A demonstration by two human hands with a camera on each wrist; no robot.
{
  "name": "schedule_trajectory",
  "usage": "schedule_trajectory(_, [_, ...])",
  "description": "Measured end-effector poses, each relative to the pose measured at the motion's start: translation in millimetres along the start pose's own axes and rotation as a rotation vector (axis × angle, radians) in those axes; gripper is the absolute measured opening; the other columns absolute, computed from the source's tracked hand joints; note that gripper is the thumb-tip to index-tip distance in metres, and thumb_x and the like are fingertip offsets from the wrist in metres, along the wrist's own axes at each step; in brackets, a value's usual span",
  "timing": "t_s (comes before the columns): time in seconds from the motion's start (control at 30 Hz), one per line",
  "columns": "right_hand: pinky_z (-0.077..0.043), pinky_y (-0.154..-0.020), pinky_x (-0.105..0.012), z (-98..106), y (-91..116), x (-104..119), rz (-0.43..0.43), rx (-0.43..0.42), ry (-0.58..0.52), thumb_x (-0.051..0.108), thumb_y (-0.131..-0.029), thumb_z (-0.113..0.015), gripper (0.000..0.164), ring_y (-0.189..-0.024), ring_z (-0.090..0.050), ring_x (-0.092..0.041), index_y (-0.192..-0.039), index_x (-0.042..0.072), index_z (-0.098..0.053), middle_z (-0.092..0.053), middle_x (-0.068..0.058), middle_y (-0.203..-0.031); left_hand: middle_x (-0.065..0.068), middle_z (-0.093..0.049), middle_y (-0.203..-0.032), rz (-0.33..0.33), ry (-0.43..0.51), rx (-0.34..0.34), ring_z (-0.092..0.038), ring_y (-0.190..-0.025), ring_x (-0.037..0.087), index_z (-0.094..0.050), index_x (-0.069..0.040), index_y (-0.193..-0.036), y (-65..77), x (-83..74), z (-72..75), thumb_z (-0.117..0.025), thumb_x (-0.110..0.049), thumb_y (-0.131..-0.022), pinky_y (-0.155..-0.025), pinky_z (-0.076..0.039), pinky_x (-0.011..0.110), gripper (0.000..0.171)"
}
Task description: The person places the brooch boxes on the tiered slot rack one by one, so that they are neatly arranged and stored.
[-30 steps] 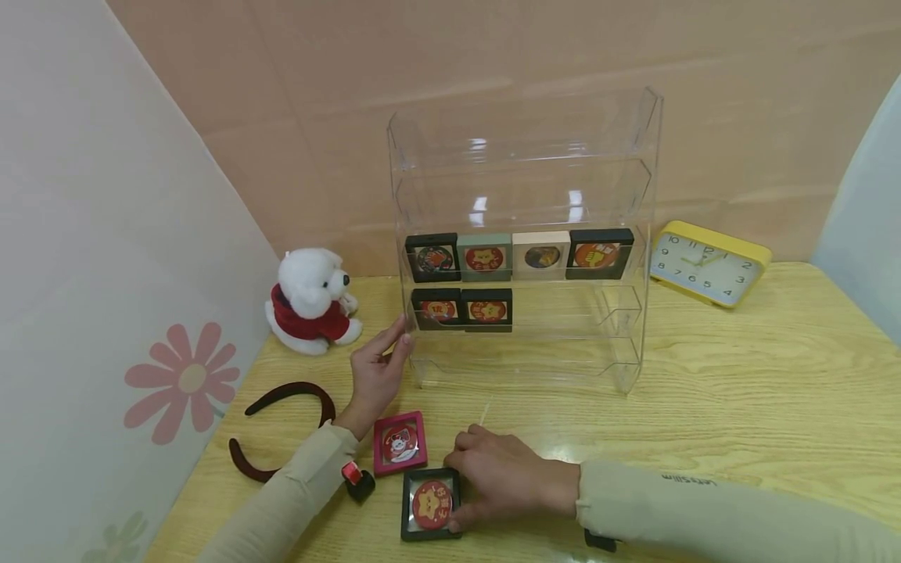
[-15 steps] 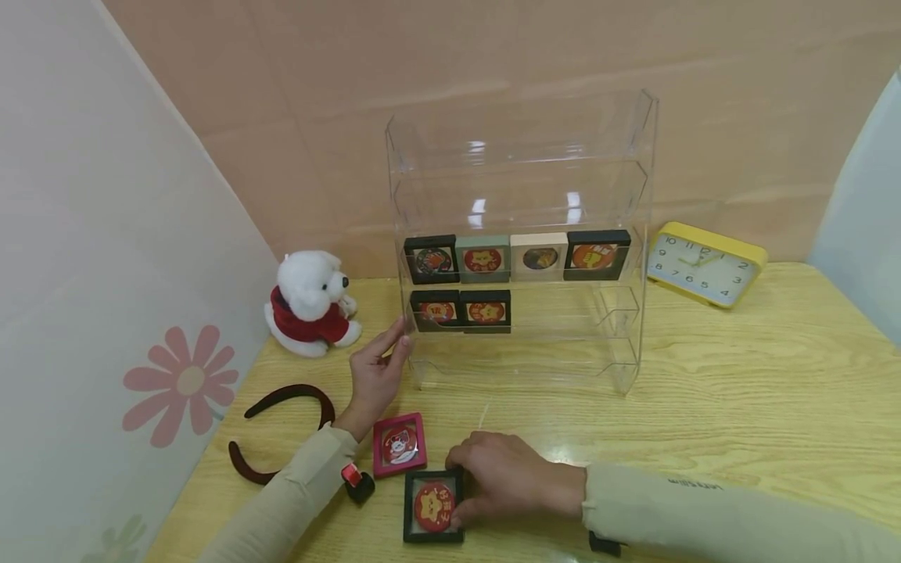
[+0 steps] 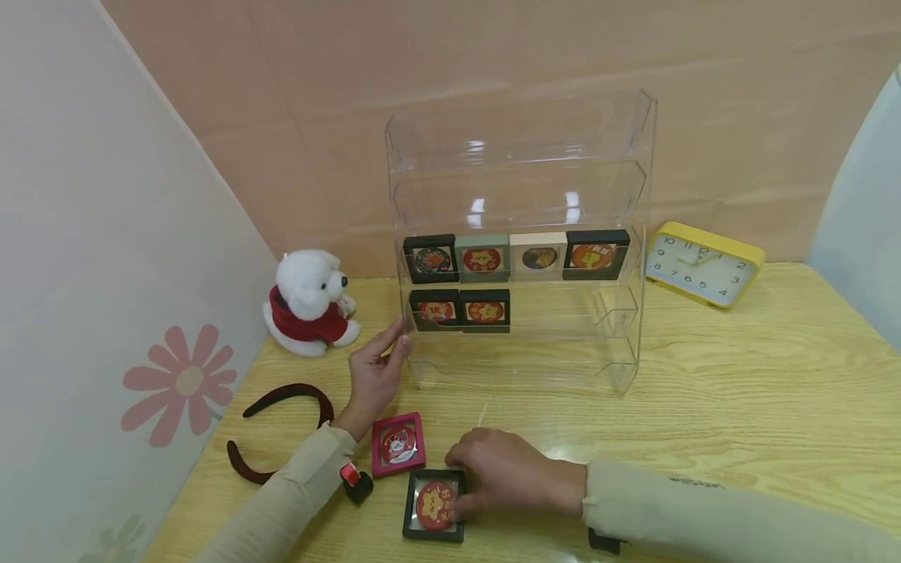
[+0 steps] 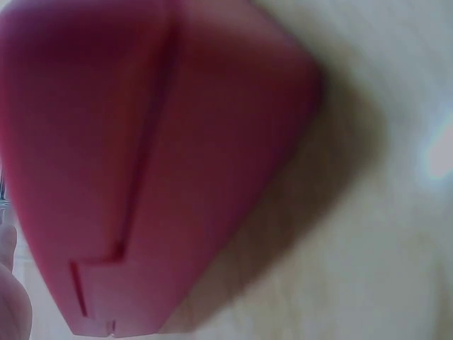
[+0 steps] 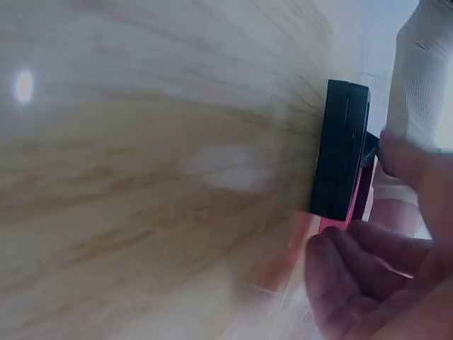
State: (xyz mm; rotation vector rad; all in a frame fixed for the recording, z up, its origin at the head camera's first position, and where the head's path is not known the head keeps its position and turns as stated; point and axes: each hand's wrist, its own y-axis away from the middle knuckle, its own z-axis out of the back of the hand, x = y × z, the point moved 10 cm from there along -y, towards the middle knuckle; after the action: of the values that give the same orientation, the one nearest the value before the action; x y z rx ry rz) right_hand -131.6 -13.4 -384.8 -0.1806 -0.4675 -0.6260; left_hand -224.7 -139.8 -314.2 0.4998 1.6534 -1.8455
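My left hand pinches the lower left side of a clear acrylic tiered rack between thumb and fingers. In the left wrist view, a pink display frame fills much of the picture, with part of the hand at the lower left. My right hand grips the right side of a black square display frame holding a red badge with a yellow star figure. Its thumb overlaps the frame's face, and its fingers curl near the upper right corner. In the right wrist view, the black frame appears edge-on between thumb and curled fingers.
The rack bears several framed badges: a full-looking row and two black frames below. A white plush dog sits left, above a dark headband. A yellow clock stands right. A thin pale strip lies on the wooden table.
The black frame has shifted slightly right with my right hand. The right thumb now lies further over its face. My left hand stays on the rack; the view has shifted a little.
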Motion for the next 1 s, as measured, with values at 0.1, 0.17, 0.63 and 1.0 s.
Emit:
schedule_trajectory(0.1, [-0.049, -0.066, -0.017, -7.1, 1.0, 3.1, -0.017, 0.043, 0.065, 0.064, -0.067, -0.075, 0.067, -0.084, -0.051, -0.003, -0.107, 0.009, -0.067, -0.057, 0.01, -0.091, 0.035, -0.056, -0.11, 0.0, -0.006, 0.0, -0.059, -0.088, 0.051, -0.053, 0.023, -0.114, -0.1, -0.3, 0.0, -0.056, 0.026, -0.081, -0.071, -0.055, 0.025, 0.033])
schedule_trajectory(0.17, [-0.047, -0.061, -0.016, -11.2, 1.5, 4.6, -0.03, 0.068, 0.111, 0.069, -0.065, -0.072, 0.072, -0.082, -0.048, -0.003, -0.108, 0.011, -0.066, -0.053, 0.011, -0.09, 0.035, -0.056, -0.111, 0.001, -0.012, -0.001, -0.059, -0.089, 0.05, -0.053, 0.023, -0.114, 0.0, -0.1, -0.1, -0.056, 0.026, -0.081, -0.071, -0.055, 0.025, 0.033])
schedule_trajectory(0.63, [-0.048, -0.07, -0.017, -5.5, 5.6, 3.7, 0.011, 0.014, -0.03, 0.054, -0.065, -0.082, 0.063, -0.085, -0.05, 0.0, -0.11, 0.014, -0.062, -0.057, 0.013, -0.096, 0.035, -0.055, -0.112, 0.017, -0.01, -0.007, -0.057, -0.093, 0.05, -0.053, 0.023, -0.114, 1.7, 1.2, 0.7, -0.056, 0.025, -0.081, -0.072, -0.055, 0.026, 0.033])
schedule_trajectory(1.0, [-0.046, -0.068, -0.009, 22.9, 10.0, 10.2, 0.181, -0.148, -0.234, 0.03, -0.081, -0.076, 0.028, -0.079, -0.055, 0.002, -0.102, 0.012, -0.07, -0.064, 0.009, -0.095, 0.036, -0.056, -0.111, 0.002, -0.004, -0.009, -0.057, -0.092, 0.05, -0.053, 0.023, -0.113, 1.5, -0.4, -0.1, -0.055, 0.027, -0.08, -0.072, -0.055, 0.027, 0.034])
